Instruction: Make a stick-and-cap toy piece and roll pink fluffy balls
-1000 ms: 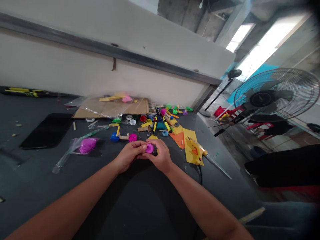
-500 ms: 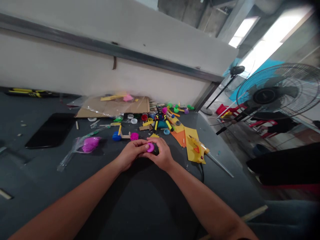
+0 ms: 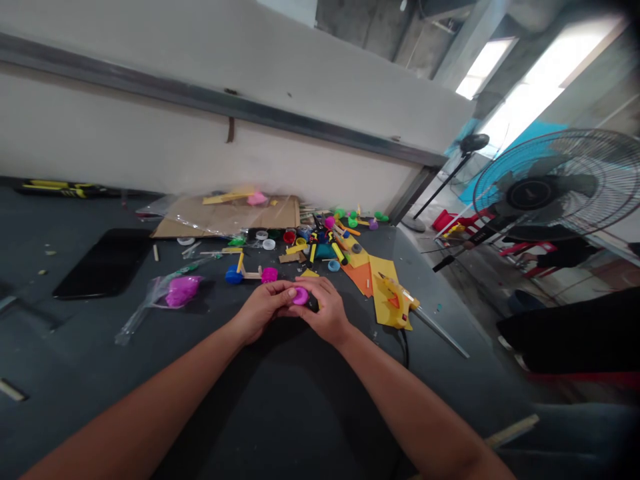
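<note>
My left hand (image 3: pixel 261 308) and my right hand (image 3: pixel 327 312) meet above the front middle of the dark table. Between their fingertips they pinch a round, smooth purple piece of what looks like modelling clay (image 3: pixel 300 296). The left thumb presses on its edge, and the right fingers curl over its far side. Just beyond the left hand stands a small wheeled stick toy (image 3: pixel 251 274), with blue wheels at one end and magenta ones at the other. To its left lies a clear plastic bag with a purple lump of the same look (image 3: pixel 182 291).
A yellow hot glue gun (image 3: pixel 397 300) with a glue stick lies on yellow sheets to the right. Pliers (image 3: pixel 327 245), bottle caps (image 3: pixel 289 237) and cardboard (image 3: pixel 220 217) crowd the back. At left are a black phone (image 3: pixel 103 263) and a yellow-black tool (image 3: pixel 63 187). A fan (image 3: pixel 533 192) stands beyond the table.
Both hands keep their pinch on the purple clay, with only slight finger movement. The whole view has shifted a little; nothing else has visibly moved.
</note>
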Demonstrator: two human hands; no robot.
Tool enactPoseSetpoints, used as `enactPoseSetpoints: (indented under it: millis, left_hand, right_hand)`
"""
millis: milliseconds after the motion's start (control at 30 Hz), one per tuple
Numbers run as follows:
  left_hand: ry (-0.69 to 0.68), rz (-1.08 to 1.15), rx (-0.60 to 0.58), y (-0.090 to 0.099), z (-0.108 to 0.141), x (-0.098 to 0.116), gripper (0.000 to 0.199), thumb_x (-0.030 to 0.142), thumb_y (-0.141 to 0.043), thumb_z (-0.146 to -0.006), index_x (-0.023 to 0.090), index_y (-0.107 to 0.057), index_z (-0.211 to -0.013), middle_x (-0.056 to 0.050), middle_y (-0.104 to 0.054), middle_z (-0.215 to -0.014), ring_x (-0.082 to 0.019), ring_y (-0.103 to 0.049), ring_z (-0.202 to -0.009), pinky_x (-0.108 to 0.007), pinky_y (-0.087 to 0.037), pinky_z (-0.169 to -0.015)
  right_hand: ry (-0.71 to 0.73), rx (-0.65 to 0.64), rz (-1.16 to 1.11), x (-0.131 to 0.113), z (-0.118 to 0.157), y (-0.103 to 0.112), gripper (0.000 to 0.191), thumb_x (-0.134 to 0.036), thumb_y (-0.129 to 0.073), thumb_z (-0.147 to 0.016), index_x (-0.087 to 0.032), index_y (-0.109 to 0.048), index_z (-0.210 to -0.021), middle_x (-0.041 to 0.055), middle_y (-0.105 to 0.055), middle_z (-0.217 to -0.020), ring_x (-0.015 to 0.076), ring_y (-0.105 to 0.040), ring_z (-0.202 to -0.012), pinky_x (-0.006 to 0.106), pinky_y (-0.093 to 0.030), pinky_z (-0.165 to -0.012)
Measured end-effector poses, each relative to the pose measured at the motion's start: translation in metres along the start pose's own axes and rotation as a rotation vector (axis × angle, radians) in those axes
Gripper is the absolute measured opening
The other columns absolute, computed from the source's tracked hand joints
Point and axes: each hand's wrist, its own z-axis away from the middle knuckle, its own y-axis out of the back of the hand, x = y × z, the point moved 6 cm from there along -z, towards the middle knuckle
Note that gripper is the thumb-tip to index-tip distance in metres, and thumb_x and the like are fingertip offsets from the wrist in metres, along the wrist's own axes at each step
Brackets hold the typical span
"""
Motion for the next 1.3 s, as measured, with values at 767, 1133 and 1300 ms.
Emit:
enactPoseSetpoints:
  millis: [767,1133,1300]
  left_hand:
    - [-0.015,0.021,0.001,-0.002,0.0003,0.0014,0.031,0.028,-0.071,-0.071,0.015,-0.066,-0.099,-0.004,-0.067,-0.083,-0.01,-0.06,-0.069,-0.019,-0.05,-0.061]
    - [0.008,0.02,0.017,-0.003,0.0006,0.0013,0.032,0.026,-0.073,-0.068,0.015,-0.065,-0.097,-0.004,-0.067,-0.087,-0.01,-0.061,-0.071,-0.019,-0.049,-0.063]
    - [0.015,-0.024,0.023,-0.0035,0.0012,0.0016,0.031,0.023,-0.074,-0.066,0.014,-0.064,-0.094,-0.004,-0.066,-0.085,-0.01,-0.061,-0.071,-0.018,-0.048,-0.062]
  right_hand:
    - [-0.039,-0.012,0.007,0.0031,0.0004,-0.0016,0.032,-0.036,-0.066,-0.076,-0.024,-0.056,-0.103,0.0061,-0.061,-0.114,0.0213,-0.054,-0.108,0.04,-0.04,-0.095]
    - [-0.037,-0.013,0.029,0.003,0.0011,-0.0013,0.03,-0.036,-0.067,-0.075,-0.025,-0.057,-0.101,0.0055,-0.061,-0.114,0.0214,-0.054,-0.109,0.04,-0.039,-0.096]
    - [-0.032,-0.024,0.038,0.0044,0.0016,-0.0016,0.042,-0.04,-0.071,-0.07,-0.023,-0.055,-0.105,0.0073,-0.059,-0.117,0.0225,-0.053,-0.11,0.041,-0.039,-0.097]
